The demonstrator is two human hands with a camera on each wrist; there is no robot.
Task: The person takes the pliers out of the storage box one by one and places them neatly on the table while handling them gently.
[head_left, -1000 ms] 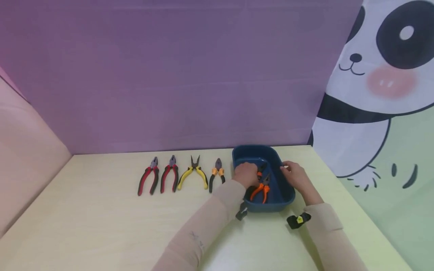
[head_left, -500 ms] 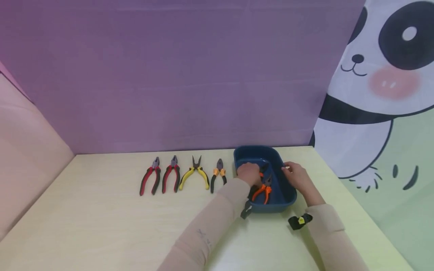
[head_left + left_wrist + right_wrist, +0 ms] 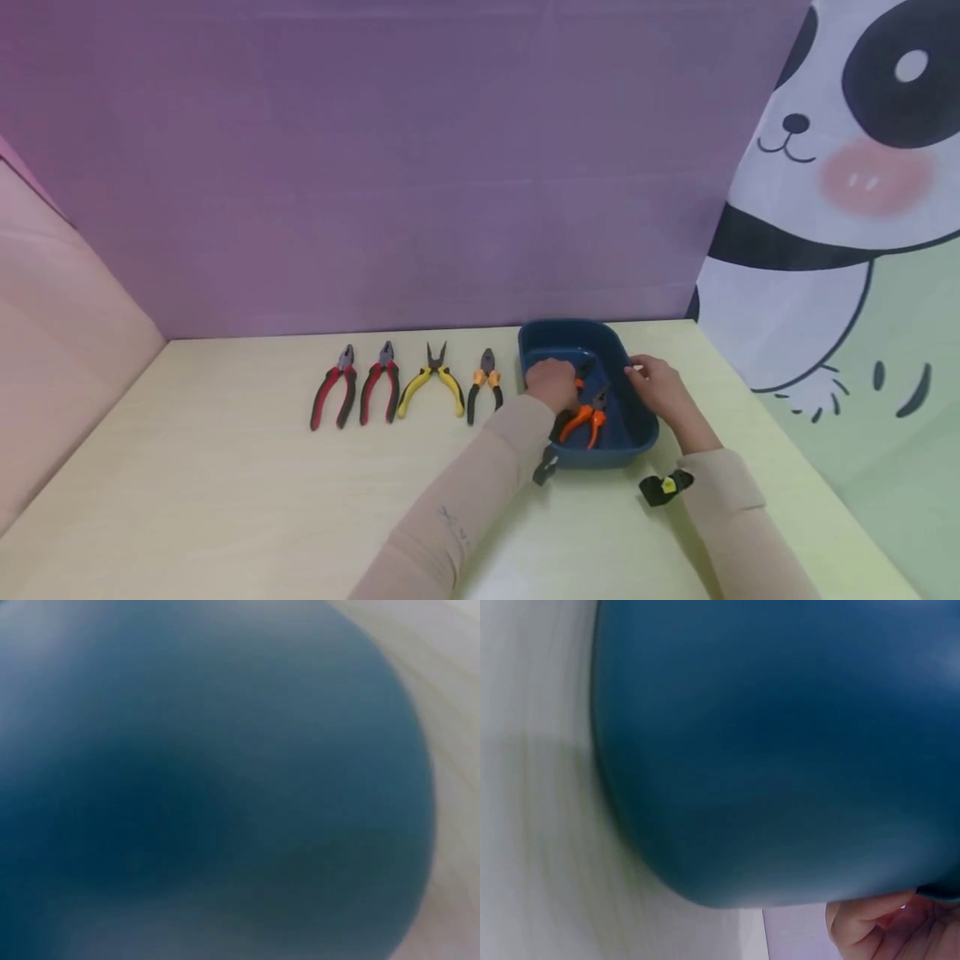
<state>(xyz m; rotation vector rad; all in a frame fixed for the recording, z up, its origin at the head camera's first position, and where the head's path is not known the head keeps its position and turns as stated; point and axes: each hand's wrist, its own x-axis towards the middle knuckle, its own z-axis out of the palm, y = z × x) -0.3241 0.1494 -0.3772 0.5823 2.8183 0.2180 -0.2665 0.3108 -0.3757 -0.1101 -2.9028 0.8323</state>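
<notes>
A dark blue plastic bin [image 3: 592,458] stands at the table's back right, with orange-handled pliers [image 3: 587,421] lying inside. Behind them, more pliers [image 3: 582,373] with dark jaws show partly. My left hand [image 3: 551,385] reaches down into the bin's left side, knuckles up; its fingers are hidden, and I cannot tell what they hold. The left wrist view is filled by the blurred bin wall [image 3: 300,750]. My right hand [image 3: 658,390] grips the bin's right rim, and its curled fingers [image 3: 862,922] show at the rim in the right wrist view.
Left of the bin, a row of pliers lies on the pale table [image 3: 225,483]: two red-and-black pairs [image 3: 324,398] [image 3: 369,393], yellow long-nose pliers [image 3: 414,392] and an orange-and-black pair [image 3: 476,393]. A purple backdrop [image 3: 420,167] rises along the back edge.
The head view has shifted slightly. My left hand stays in the bin, with the orange-handled pliers beside it turned a little. My right hand keeps its hold on the rim.
</notes>
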